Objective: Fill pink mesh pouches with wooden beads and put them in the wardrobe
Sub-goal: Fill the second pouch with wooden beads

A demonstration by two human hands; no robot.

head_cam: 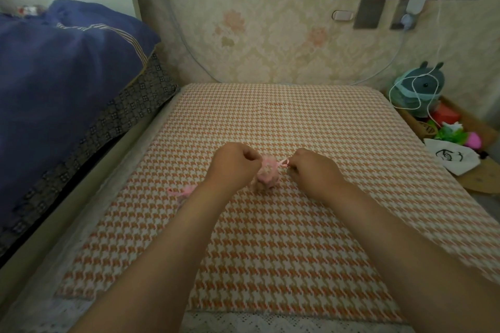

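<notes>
A pink mesh pouch (pixel 267 171) holding wooden beads sits on the orange houndstooth cloth (pixel 270 238), between my two hands. My left hand (pixel 232 165) pinches the pouch's drawstring on its left side. My right hand (pixel 313 169) pinches the pink ribbon (pixel 283 162) on its right side. Both fists are curled and held apart, with the pouch neck between them. A second pink mesh pouch (pixel 181 192) lies on the cloth to the left, partly hidden by my left forearm.
A blue quilt (pixel 62 67) is piled on the bed at left. At right stand a teal plush toy (pixel 418 89), a white charger cable (pixel 433 67), a white drawstring bag (pixel 450 157) and small colourful items. A floral wall (pixel 270 43) backs the cloth.
</notes>
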